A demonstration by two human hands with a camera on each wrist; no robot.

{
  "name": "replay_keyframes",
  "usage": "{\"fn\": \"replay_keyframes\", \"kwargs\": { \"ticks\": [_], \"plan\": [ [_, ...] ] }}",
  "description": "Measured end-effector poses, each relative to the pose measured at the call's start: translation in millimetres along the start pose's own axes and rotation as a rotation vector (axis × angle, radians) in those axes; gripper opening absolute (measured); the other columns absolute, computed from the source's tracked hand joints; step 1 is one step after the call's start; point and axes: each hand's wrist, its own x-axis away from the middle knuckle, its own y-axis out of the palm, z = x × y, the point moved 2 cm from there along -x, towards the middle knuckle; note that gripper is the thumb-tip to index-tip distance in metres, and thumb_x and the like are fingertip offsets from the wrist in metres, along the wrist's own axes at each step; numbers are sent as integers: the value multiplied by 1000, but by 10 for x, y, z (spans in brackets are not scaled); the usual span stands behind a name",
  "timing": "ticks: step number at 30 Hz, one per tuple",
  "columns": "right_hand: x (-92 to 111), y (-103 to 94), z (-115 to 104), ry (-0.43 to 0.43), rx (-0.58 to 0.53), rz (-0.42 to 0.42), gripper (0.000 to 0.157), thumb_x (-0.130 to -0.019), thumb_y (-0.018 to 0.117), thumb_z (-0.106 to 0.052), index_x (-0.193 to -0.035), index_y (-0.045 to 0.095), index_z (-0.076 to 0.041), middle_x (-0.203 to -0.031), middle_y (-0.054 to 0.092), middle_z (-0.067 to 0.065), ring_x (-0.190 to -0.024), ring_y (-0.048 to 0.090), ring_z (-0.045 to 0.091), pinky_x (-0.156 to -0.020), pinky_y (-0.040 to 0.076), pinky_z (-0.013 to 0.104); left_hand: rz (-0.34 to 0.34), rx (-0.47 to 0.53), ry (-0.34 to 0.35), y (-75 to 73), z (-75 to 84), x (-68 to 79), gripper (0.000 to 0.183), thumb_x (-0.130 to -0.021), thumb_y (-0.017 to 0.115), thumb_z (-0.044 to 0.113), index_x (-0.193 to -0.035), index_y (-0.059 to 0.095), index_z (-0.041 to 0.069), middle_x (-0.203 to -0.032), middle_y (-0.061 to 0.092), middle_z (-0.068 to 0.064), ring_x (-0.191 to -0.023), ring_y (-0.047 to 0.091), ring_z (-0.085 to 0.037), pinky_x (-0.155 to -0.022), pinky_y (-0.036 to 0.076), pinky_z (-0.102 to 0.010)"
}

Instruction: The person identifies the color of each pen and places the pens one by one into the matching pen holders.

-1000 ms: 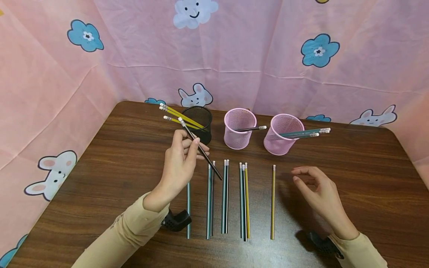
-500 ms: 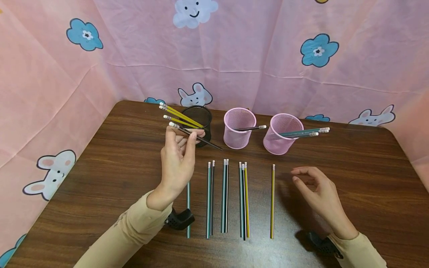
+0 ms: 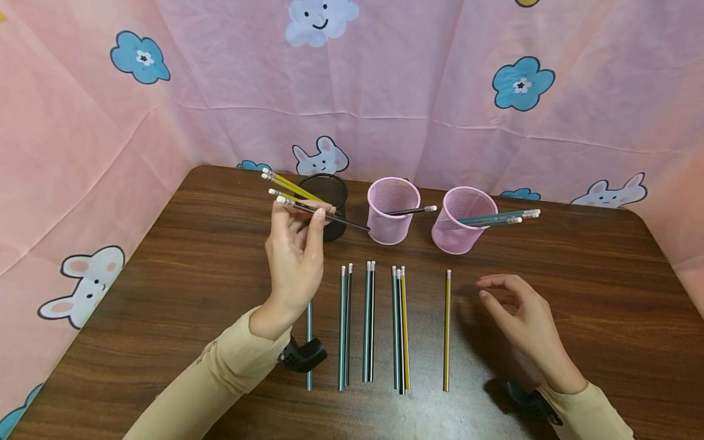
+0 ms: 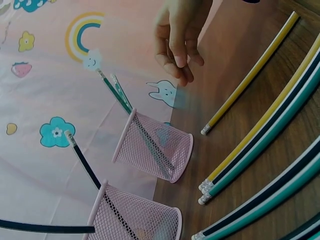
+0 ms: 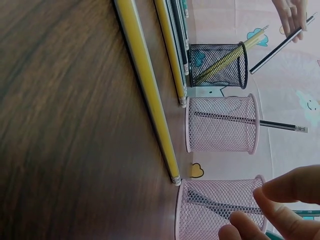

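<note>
My left hand pinches a black pencil near its white eraser end. The pencil slants down to the right, its far end in front of the left pink mesh cup; the right wrist view shows this pencil held up above the rims. A black mesh cup behind that hand holds several yellow pencils. One black pencil leans in the left pink cup, and teal pencils lean in the right pink cup. My right hand hovers loosely curled, holding nothing, right of a yellow pencil.
On the brown wooden table, teal pencils, black pencils and a yellow pencil lie in small groups before the cups. One teal pencil lies partly behind the left wrist. Pink patterned cloth hangs around the table.
My left hand has risen slightly and turned the black pencil from a steep slant to a flatter one, its tip swinging up and right toward the left pink cup. The right hand stays put.
</note>
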Motion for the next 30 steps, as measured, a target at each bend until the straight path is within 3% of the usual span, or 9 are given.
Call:
{"fn": "replay_keyframes", "kwargs": {
  "ticks": [12, 21, 30],
  "plan": [
    [5, -4, 41, 16, 4, 0, 17, -87, 68, -5, -103, 69, -9, -108, 66, 8, -92, 54, -12, -71, 44, 5, 58, 74, 59, 98, -18, -88, 18, -91, 58, -6, -102, 49, -16, -101, 58, -9, -99, 65, -18, -87, 54, -33],
    [-7, -7, 51, 18, -6, 1, 17, -87, 67, -4, -104, 69, -8, -108, 66, 9, -90, 54, -14, -72, 44, 4, 23, 93, 111, 179, -40, -150, 17, -91, 58, -4, -104, 53, -14, -103, 60, -22, -101, 65, -24, -86, 54, -33],
    [-5, -5, 55, 12, -13, 10, 18, -86, 68, -2, -103, 69, -7, -108, 66, 11, -89, 55, -14, -72, 45, 4, -24, 55, 127, 269, -100, -183, 15, -91, 59, -3, -104, 59, -11, -105, 65, -22, -99, 67, -28, -85, 54, -33]
  ]
}}
